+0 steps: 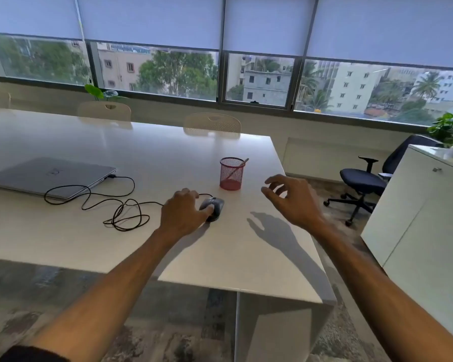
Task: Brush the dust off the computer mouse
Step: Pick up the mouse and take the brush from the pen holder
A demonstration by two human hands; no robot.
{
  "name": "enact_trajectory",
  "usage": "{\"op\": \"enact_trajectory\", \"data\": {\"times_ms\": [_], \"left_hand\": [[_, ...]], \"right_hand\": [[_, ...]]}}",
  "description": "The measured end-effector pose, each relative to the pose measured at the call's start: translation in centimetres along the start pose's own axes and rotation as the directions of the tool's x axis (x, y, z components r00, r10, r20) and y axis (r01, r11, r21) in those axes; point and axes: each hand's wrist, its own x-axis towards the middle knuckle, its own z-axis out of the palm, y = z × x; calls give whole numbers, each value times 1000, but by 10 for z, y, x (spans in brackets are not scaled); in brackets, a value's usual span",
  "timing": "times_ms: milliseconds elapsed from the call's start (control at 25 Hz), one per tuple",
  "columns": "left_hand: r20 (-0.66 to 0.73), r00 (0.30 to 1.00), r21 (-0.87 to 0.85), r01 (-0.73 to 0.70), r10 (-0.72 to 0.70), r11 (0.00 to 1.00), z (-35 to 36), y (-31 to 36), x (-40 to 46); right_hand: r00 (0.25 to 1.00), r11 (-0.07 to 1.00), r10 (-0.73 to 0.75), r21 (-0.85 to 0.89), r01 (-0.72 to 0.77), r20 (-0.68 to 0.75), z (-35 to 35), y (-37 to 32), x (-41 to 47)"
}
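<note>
A dark grey wired computer mouse (pixel 215 206) lies on the white table (pixel 246 252) near its right side. My left hand (pixel 182 211) rests against the mouse's left flank, thumb and fingers wrapped around it. A red mesh pen cup (pixel 232 175) stands just behind the mouse, and a thin brush handle (pixel 243 162) pokes out of its rim. My right hand (pixel 293 198) hovers above the table to the right of the cup, fingers spread and curled, holding nothing.
The mouse's black cable (pixel 110 202) loops left to a closed silver laptop (pixel 50 176). The table's right edge runs close beside my right hand. A dark office chair (pixel 364 181) and a white cabinet (pixel 419 223) stand to the right. Two pale chairs sit behind the table.
</note>
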Motion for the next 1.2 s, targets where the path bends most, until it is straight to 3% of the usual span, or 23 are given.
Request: {"op": "enact_trajectory", "data": {"times_ms": [120, 320, 800, 1200], "left_hand": [[52, 997, 120, 49, -55, 992, 14, -3, -1], [106, 987, 134, 106, -120, 985, 31, -11, 11], [19, 994, 90, 105, -107, 990, 58, -3, 29], [-51, 987, 64, 153, -150, 986, 61, -3, 38]], "right_hand": [[998, 998, 54, 25, -54, 23, 16, 7, 1], [985, 986, 166, 28, -167, 38, 43, 14, 8], [970, 970, 241, 17, -241, 19, 77, 23, 38], [959, 955, 273, 103, -280, 73, 94, 71, 137]]}}
